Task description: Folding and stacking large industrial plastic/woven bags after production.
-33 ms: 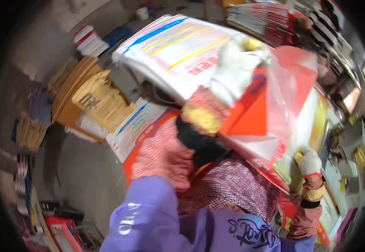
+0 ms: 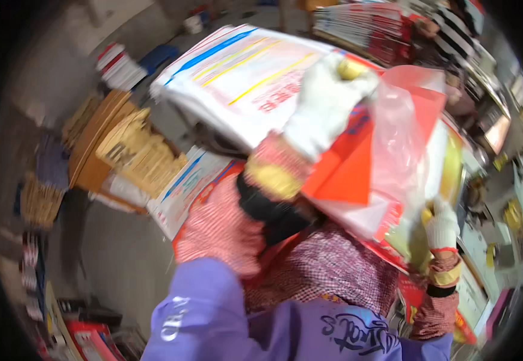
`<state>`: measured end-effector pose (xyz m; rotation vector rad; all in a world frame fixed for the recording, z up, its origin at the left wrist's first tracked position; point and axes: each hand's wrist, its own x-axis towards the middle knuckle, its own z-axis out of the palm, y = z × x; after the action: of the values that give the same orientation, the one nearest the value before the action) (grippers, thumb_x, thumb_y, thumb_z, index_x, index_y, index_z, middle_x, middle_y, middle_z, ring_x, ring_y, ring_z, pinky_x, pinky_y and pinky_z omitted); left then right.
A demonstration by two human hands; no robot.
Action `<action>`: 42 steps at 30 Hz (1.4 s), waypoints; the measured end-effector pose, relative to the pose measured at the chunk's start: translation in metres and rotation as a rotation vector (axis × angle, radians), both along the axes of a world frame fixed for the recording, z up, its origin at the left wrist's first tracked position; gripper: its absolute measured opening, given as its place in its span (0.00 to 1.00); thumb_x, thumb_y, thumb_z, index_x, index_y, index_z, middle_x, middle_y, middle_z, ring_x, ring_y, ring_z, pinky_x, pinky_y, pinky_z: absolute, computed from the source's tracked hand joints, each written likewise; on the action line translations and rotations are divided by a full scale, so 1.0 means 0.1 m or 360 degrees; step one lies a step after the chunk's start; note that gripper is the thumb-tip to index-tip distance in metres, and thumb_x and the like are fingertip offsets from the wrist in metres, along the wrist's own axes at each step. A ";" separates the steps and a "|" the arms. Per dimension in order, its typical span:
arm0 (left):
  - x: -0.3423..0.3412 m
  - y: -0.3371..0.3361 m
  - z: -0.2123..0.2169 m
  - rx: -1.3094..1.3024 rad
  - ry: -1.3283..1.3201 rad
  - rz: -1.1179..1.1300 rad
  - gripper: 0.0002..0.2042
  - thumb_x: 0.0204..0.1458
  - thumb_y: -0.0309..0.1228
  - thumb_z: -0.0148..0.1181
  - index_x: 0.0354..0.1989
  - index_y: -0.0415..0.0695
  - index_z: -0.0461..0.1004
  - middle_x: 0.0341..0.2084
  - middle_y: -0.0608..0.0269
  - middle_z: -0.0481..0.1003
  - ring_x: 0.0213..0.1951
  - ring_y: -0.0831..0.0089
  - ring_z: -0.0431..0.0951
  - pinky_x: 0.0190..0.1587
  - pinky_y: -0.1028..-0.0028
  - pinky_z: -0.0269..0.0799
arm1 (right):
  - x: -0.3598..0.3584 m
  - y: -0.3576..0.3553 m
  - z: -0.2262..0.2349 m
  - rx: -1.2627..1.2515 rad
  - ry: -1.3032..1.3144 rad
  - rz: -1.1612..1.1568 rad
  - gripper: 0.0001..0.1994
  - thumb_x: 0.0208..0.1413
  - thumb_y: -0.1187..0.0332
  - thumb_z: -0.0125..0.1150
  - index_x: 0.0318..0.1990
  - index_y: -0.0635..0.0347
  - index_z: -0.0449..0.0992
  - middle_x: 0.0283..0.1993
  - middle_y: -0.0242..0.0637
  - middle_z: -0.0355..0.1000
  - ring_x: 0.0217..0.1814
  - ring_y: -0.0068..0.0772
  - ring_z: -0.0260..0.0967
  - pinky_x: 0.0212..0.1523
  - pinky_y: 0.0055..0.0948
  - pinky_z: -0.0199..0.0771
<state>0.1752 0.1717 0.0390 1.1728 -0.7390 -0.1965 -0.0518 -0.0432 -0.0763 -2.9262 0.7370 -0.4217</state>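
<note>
1. Reaching up, the gloved left hand (image 2: 324, 102) is gripping the top of a clear plastic bag (image 2: 403, 138) of red sheets.
2. The gloved right hand (image 2: 440, 227) is clutching its lower edge.
3. Printed paper stacks (image 2: 237, 78) are crowding the grey floor (image 2: 123, 253).

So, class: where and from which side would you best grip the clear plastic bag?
Grip the clear plastic bag at its loose top edge, coming from above. It is thin and limp, draped over the red and white sheets, so only a pinched edge holds. The gloved left hand is already at that top, and the right hand at the lower corner.
</note>
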 end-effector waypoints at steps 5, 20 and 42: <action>-0.33 -0.08 -0.12 0.0266 -0.0179 -0.0086 0.05 0.42 0.20 0.59 0.26 0.40 0.69 0.23 0.66 0.71 0.26 0.80 0.71 0.31 0.78 0.68 | 0.35 0.56 0.79 0.0509 -0.0820 0.0791 0.13 0.44 0.76 0.55 0.40 0.62 0.71 0.37 0.44 0.70 0.38 0.41 0.69 0.40 0.34 0.70; -0.80 -0.63 0.54 0.1496 -0.1585 -0.1806 0.06 0.46 0.29 0.58 0.32 0.43 0.70 0.25 0.61 0.71 0.31 0.65 0.72 0.35 0.70 0.68 | 1.55 -0.21 -0.47 0.0835 -0.2075 0.0241 0.13 0.59 0.63 0.43 0.48 0.54 0.67 0.36 0.31 0.69 0.33 0.24 0.67 0.28 0.24 0.70; -0.26 -2.40 1.18 0.2509 -0.3272 0.0736 0.15 0.46 0.27 0.47 0.43 0.46 0.74 0.33 0.54 0.76 0.38 0.59 0.76 0.37 0.64 0.72 | 1.06 0.45 0.07 0.0891 -0.0623 0.0727 0.21 0.53 0.53 0.43 0.42 0.62 0.70 0.31 0.52 0.72 0.30 0.47 0.72 0.28 0.40 0.71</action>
<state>0.1495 -0.0679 0.1570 2.9381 -2.1638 1.3246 0.0543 0.0018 -0.0694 -2.2815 0.0945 -0.5945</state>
